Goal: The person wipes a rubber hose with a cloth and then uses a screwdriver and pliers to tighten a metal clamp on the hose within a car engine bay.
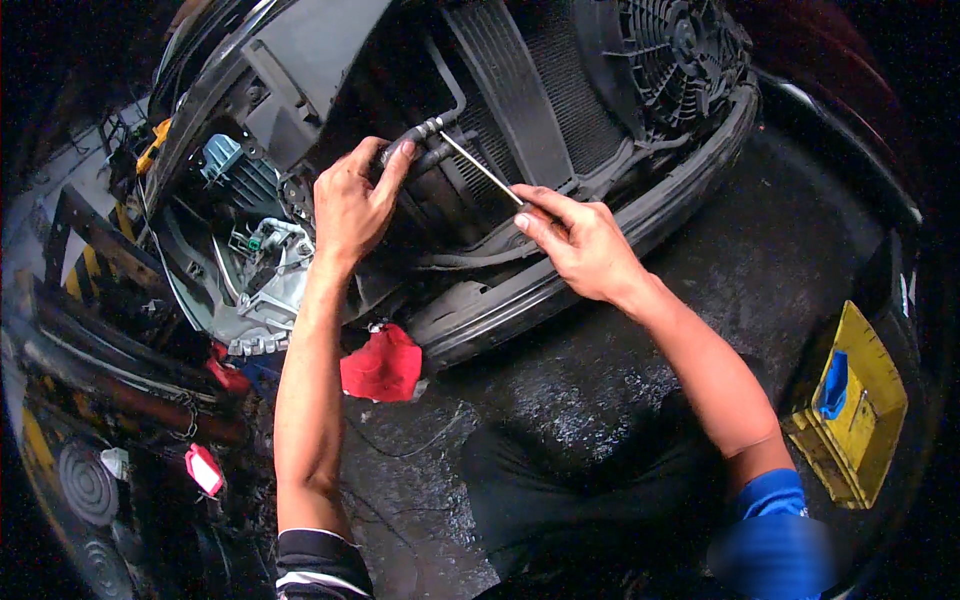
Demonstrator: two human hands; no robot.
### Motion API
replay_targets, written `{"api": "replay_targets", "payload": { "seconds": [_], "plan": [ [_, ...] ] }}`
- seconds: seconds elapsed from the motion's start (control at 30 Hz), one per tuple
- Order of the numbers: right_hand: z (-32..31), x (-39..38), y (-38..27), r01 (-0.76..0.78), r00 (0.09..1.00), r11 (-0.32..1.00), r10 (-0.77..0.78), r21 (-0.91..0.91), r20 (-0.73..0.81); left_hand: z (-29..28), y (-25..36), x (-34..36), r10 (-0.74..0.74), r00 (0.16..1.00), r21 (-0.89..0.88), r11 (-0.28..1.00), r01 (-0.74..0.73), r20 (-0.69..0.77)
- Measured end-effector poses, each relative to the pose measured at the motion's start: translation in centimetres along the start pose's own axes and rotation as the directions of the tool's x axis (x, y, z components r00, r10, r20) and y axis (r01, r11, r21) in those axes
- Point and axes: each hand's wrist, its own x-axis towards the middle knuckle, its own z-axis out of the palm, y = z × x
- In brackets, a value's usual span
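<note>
Near the middle of the head view, my left hand (355, 210) grips a black hose fitting (419, 133) on a pipe in the car's exposed front, thumb pressed on it. My right hand (575, 240) holds a thin metal tool (478, 163), probably a screwdriver, its handle mostly hidden in my fingers. The tool's far end meets or lies very close to the banded fitting; I cannot tell whether it touches. Behind them are a finned radiator (555, 100) and a black fan (680, 50). The bumper bar (640, 215) runs below my right hand.
A headlamp assembly (260, 260) sits left, above a red cloth (380, 362). A yellow tray (870, 430) holding a blue item is at lower right. A dark metal stand (120, 350) and a pink-red object (203, 468) are at left. My legs (520, 510) show below.
</note>
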Motion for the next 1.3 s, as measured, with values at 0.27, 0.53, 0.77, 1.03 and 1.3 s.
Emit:
{"api": "replay_targets", "payload": {
  "seconds": [0.27, 0.53, 0.77, 1.03, 1.3],
  "plan": [
    [-1.1, 0.7, 0.7, 0.075, 0.997, 0.996, -0.074, -0.055, 0.027, 0.1, -0.7, -0.2, 0.043, 0.999, -0.038, 0.998, -0.043, -0.013],
    [-1.5, 0.8, -0.2, -0.019, 0.999, 0.999, 0.02, -0.036, 0.05, 0.1, -0.7, 0.1, 0.045, 0.999, -0.021, 0.999, -0.045, 0.01],
    [-1.2, 0.6, -1.2, -0.188, 0.98, 0.979, 0.181, 0.081, 0.087, 0.1, -0.7, 0.0, 0.052, 0.998, -0.034, 0.998, -0.052, 0.02],
    [-2.0, 1.5, 0.4, -0.036, 0.995, 0.999, 0.038, -0.018, 0.094, -0.5, -0.4, 0.2, 0.077, 0.996, -0.027, 0.997, -0.075, 0.047],
    [-3.0, 2.6, 1.7, 0.07, 0.992, 0.995, -0.062, -0.075, 0.11, -0.7, -1.0, 0.1, 0.071, 0.996, -0.013, 0.997, -0.07, 0.054]
  ]
}}
